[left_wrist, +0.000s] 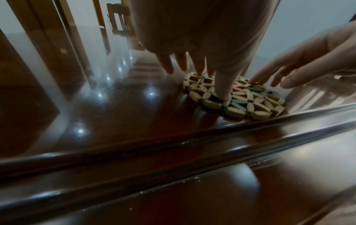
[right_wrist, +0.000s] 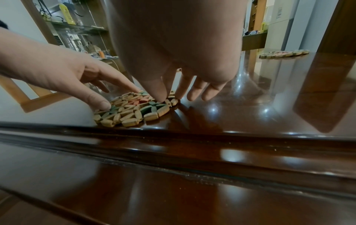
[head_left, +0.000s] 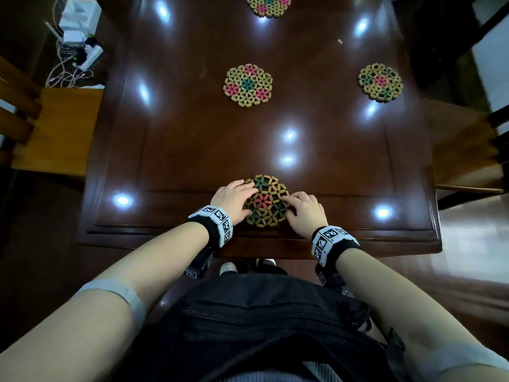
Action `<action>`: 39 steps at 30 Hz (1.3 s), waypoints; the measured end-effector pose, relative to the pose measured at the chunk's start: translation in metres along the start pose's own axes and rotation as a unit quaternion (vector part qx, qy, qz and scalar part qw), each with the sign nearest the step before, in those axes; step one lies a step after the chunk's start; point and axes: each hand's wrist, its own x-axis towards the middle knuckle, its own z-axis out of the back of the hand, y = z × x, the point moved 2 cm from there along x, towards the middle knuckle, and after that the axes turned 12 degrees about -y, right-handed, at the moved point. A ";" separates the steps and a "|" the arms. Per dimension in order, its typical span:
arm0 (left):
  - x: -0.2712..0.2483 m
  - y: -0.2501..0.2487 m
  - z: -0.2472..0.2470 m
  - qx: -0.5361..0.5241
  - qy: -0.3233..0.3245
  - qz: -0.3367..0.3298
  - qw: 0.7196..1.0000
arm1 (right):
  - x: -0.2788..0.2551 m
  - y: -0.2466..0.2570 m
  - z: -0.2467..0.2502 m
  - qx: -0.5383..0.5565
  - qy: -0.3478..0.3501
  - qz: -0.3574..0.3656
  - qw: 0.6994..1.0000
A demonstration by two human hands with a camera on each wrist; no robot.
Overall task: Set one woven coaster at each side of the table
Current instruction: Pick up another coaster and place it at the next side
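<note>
Both hands, left and right, press straight fingers on the coaster at the glossy table's lower-centre edge, gripping nothing.

The head view looks steeply down from above the near edge of the desk, taking in its whole top. Each wrist view sits low at that near edge, close in, facing across the glossy surface past its own fingers. All three share the near coaster, and each wrist view also shows the opposite hand.
</note>
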 end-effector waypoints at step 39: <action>0.197 0.081 0.080 -0.269 -0.170 0.279 0.906 | 0.229 0.045 0.069 0.131 0.050 -0.070 0.988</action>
